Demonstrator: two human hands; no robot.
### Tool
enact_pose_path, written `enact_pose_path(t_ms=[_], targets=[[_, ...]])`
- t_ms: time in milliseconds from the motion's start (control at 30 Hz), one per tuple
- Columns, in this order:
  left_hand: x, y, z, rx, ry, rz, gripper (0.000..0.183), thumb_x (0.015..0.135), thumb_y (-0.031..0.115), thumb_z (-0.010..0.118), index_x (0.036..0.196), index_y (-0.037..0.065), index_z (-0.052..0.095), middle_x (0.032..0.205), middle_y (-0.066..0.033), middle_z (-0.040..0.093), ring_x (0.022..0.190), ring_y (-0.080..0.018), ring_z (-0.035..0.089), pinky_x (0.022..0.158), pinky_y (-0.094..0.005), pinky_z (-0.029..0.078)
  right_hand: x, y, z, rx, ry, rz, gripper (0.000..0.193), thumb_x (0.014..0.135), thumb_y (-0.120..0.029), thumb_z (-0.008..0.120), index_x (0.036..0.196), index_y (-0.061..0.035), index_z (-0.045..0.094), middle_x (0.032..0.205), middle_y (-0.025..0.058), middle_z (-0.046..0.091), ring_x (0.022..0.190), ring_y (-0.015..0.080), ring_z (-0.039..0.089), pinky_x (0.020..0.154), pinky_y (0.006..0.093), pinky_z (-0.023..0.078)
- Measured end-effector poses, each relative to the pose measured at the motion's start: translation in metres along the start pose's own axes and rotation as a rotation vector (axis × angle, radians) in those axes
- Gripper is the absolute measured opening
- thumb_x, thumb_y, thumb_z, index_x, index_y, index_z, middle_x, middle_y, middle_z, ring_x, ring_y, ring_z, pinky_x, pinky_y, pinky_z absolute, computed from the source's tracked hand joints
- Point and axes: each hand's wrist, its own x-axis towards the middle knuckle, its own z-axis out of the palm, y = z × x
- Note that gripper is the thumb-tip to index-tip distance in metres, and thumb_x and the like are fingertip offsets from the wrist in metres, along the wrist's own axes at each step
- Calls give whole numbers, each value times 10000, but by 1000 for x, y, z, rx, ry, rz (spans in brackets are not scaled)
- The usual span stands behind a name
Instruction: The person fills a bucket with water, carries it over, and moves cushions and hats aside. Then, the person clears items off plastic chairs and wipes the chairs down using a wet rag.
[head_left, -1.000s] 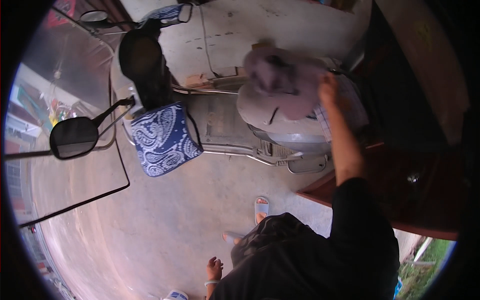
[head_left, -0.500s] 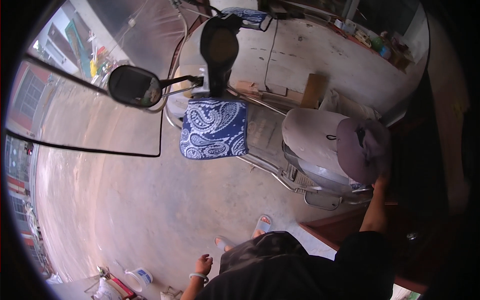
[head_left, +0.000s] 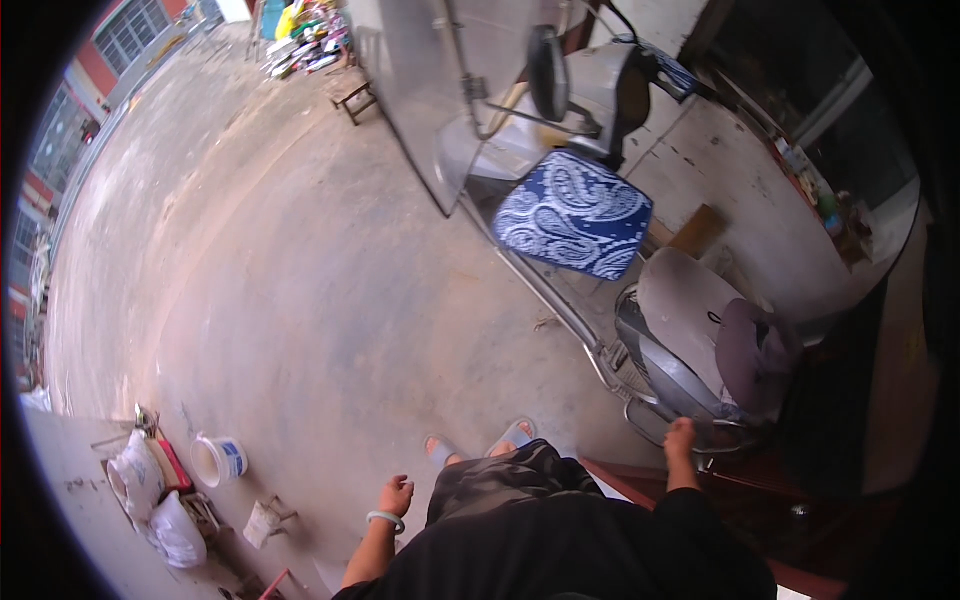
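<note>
Hat (head_left: 741,345) is now lying unheld on the scooter seat (head_left: 680,297); we're drawing our right hand (head_left: 680,438) away, its grip looking empty, apart or together unclear.

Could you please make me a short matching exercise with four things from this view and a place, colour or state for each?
Things:
1. Hat
2. Handlebar cover
3. Bucket
4. Left hand

Descriptions:
A. On the ground, toward the picture's lower left
B. With a pale bracelet at its wrist
C. Resting on the rear of the scooter seat
D. Blue with white paisley swirls

Pairs: 1-C, 2-D, 3-A, 4-B
</note>
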Motion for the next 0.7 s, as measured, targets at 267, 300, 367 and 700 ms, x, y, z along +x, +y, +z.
enact_pose_path(t_ms=[267,300,367,700], targets=[[-54,-109,-53,-228,208,-245,427,802,207,563,1148,-40,522,905,-193,651,808,-237,638,734,-332,498,-105,-306,40,-170,-1175,-587,350,811,-264,582,1059,-21,552,918,145,641,878,292,601,777,373,469],[-60,-115,-58,-194,232,-256,424,798,216,558,1139,-34,532,902,-192,652,806,-233,640,734,-330,499,-110,-330,48,-125,-1185,-603,343,814,-253,578,1063,-18,549,901,142,640,842,270,609,754,363,474],[-77,-148,-58,-215,302,-290,414,801,204,552,1140,-33,535,897,-178,644,752,-211,636,677,-314,508,-119,-367,60,-103,-1249,-674,337,818,-241,573,1066,-15,547,884,139,639,807,248,617,731,354,479],[-135,-103,5,-790,153,-523,428,809,347,555,1119,52,581,1026,-111,628,966,-226,585,807,-343,488,-52,-448,160,-252,-1473,-776,243,807,-150,567,1007,-12,565,749,119,607,592,184,599,548,329,490]])
